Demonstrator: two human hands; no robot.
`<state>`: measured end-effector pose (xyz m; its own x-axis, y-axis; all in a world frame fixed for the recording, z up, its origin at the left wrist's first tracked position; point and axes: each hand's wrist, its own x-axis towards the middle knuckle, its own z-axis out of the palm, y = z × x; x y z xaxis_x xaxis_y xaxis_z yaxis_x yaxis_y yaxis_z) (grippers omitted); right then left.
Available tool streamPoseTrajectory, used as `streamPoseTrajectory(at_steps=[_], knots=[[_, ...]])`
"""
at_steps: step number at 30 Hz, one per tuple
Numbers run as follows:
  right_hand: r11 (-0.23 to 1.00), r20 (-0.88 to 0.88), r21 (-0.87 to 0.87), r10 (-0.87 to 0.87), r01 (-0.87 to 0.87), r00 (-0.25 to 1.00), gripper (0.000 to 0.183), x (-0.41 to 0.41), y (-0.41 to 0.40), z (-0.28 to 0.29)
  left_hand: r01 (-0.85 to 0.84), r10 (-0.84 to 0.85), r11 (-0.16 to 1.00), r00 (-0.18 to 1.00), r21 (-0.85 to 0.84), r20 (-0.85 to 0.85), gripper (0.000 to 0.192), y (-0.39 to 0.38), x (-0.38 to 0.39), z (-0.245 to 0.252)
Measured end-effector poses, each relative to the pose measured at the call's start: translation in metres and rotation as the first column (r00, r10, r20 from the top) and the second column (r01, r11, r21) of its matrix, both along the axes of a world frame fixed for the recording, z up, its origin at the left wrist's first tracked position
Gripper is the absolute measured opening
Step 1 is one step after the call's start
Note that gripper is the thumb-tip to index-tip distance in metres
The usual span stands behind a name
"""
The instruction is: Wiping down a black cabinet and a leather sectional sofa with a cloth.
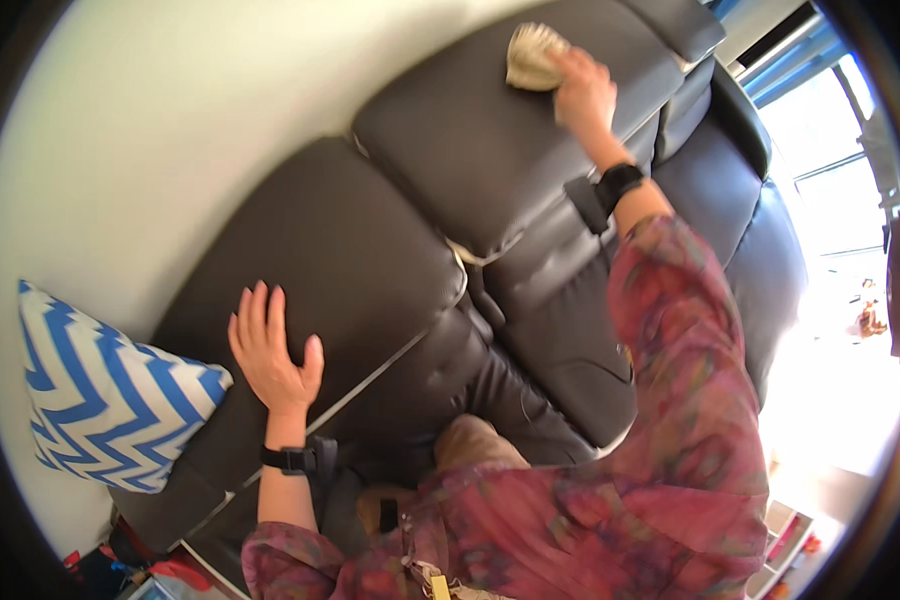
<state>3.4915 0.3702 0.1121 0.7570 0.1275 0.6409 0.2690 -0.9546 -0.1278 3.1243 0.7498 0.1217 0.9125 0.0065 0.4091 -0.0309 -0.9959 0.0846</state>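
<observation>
My right hand (586,94) grips a crumpled beige cloth (534,58), which rests against the upper back cushion (487,142) of a dark brown leather sofa. The fingers press over the cloth's right side. On the nearer back cushion (330,232), my left hand (276,360) lies flat with its fingers and thumb spread, holding nothing. Left of that hand, a blue and white zigzag-patterned pillow (112,390) leans on the sofa's end. Black bands circle both wrists.
A pale wall (157,127) runs behind the sofa. Below the back cushions are the seat cushions (570,375), with one of my knees (476,442) against them. A bright window (832,165) stands at the right. Several small items, including a red one (184,574), sit at the lower left.
</observation>
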Motion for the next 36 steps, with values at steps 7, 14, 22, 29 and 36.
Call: streamPoseTrajectory(at_steps=[7,14,22,29,36], knots=[[0.994,0.059,0.036,0.096,-0.099,0.994,0.043,0.002,0.021,0.001,-0.038,0.038,0.999,0.999,0.016,0.009,0.06,0.009,0.001,-0.004],[0.991,0.17,-0.006,0.135,-0.136,0.976,0.046,-0.007,0.021,-0.007,-0.048,0.048,0.999,0.999,-0.005,0.026,0.056,0.006,-0.003,-0.012],[0.995,0.111,-0.088,0.048,-0.038,0.993,0.046,-0.006,0.025,-0.001,-0.029,0.032,0.999,0.998,-0.036,0.059,0.056,0.007,-0.009,-0.007],[0.988,-0.129,-0.089,0.114,-0.126,0.985,0.046,-0.069,0.088,0.005,-0.051,0.053,0.998,0.998,-0.04,0.042,0.057,0.015,-0.013,-0.005],[0.885,-0.065,-0.056,0.458,-0.461,0.887,0.061,-0.146,0.114,0.003,-0.029,0.032,0.994,0.999,-0.106,0.026,0.06,0.019,-0.014,-0.001]])
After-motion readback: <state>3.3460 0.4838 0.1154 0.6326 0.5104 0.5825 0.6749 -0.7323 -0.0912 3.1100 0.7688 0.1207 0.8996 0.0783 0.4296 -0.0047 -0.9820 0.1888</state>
